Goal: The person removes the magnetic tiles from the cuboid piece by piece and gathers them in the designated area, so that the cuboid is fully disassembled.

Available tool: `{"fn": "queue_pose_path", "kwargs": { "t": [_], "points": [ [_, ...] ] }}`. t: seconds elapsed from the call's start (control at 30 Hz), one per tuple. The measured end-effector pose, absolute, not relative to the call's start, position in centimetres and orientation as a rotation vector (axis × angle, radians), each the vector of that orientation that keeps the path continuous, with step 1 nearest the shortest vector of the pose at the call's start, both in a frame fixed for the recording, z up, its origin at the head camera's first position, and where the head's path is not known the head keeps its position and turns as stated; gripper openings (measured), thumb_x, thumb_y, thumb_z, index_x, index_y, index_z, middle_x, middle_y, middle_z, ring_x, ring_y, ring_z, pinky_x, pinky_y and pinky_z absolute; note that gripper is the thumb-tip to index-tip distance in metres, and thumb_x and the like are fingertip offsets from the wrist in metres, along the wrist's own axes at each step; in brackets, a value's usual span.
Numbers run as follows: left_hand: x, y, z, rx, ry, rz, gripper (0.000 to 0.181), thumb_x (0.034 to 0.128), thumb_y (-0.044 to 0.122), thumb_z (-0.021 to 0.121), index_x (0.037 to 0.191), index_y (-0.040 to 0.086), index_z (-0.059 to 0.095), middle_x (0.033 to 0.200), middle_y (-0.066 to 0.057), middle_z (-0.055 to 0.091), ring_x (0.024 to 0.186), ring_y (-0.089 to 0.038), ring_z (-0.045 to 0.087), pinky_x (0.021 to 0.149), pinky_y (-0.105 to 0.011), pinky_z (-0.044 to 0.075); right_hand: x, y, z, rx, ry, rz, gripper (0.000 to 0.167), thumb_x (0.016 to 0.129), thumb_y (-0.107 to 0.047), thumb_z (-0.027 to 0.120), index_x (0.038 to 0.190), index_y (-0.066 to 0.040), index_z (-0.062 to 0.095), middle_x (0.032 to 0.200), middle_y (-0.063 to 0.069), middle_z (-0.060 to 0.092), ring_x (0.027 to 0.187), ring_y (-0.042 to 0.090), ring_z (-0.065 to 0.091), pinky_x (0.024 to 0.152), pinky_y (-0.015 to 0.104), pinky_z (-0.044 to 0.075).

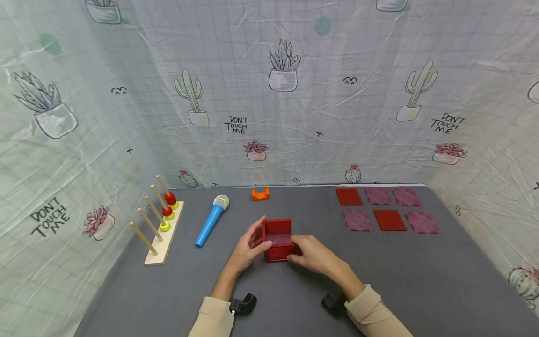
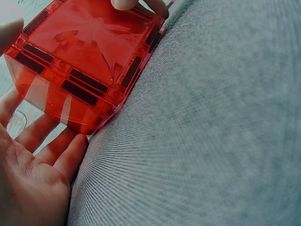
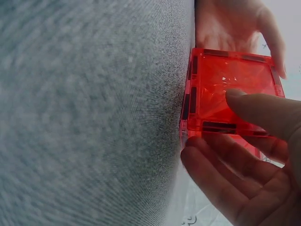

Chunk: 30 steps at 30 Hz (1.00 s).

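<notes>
A small open-topped box [image 1: 279, 254] of see-through red magnetic tiles stands on the grey table, with a purple floor inside. My left hand [image 1: 247, 249] holds its left side, fingers along the outer wall and thumb by the near left corner. From the right, my right hand [image 1: 315, 254] grips the box. In the right wrist view its thumb presses the red front tile [image 3: 214, 101], while the fingers bend round the side wall. Dark magnet strips line the tile edges of the box [image 2: 94, 28] in the left wrist view.
At the back right lie flat red tiles [image 1: 389, 220] and purple tiles [image 1: 357, 220] in two rows. A blue toy microphone [image 1: 209, 225], a wooden peg stand [image 1: 168, 243] with red and yellow beads, and an orange notched block [image 1: 260, 195] are left and behind.
</notes>
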State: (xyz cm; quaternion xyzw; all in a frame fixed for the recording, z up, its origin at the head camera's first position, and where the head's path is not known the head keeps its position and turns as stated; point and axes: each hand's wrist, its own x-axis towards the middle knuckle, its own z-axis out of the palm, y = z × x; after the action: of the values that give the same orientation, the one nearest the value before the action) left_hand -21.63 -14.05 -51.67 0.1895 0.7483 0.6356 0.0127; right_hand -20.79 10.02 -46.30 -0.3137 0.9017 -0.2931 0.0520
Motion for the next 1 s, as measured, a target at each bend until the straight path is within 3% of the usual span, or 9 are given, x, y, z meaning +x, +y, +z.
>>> {"fn": "queue_pose_path", "kwargs": {
  "t": [0.27, 0.57, 1.0],
  "points": [
    [-21.67, -13.98, -51.79, 0.58, 2.325, 1.986, 0.067, 0.0953, 0.022, 0.064, 0.155, 0.03, 0.034, 0.154, -0.011, 0.045, 0.14, -0.033, 0.046, 0.115, -0.056, 0.039, -20.89, 10.04, -46.42, -0.96, 2.753, -0.873, 0.015, 0.089, -0.017, 0.076, 0.097, -0.011, 0.065, 0.081, -0.006, 0.061, 0.071, 0.005, 0.05, 0.064, 0.02, 0.045],
    [-21.8, -13.92, -51.78, 0.568, 2.326, 1.976, 0.068, 0.0966, 0.021, 0.062, 0.157, 0.015, 0.032, 0.152, -0.011, 0.047, 0.138, -0.032, 0.048, 0.116, -0.056, 0.039, -20.89, 10.1, -46.4, -0.981, 2.758, -0.872, 0.014, 0.089, -0.015, 0.076, 0.095, -0.01, 0.064, 0.08, -0.006, 0.061, 0.069, 0.005, 0.049, 0.063, 0.019, 0.044],
    [-21.72, -13.94, -51.68, 0.579, 2.334, 1.985, 0.066, 0.0972, 0.017, 0.06, 0.156, 0.013, 0.033, 0.153, -0.011, 0.045, 0.139, -0.031, 0.046, 0.117, -0.055, 0.037, -20.99, 10.5, -46.31, -1.042, 2.727, -0.873, 0.014, 0.089, -0.012, 0.075, 0.091, -0.011, 0.062, 0.079, -0.006, 0.06, 0.071, 0.005, 0.048, 0.065, 0.019, 0.043]
  ]
}}
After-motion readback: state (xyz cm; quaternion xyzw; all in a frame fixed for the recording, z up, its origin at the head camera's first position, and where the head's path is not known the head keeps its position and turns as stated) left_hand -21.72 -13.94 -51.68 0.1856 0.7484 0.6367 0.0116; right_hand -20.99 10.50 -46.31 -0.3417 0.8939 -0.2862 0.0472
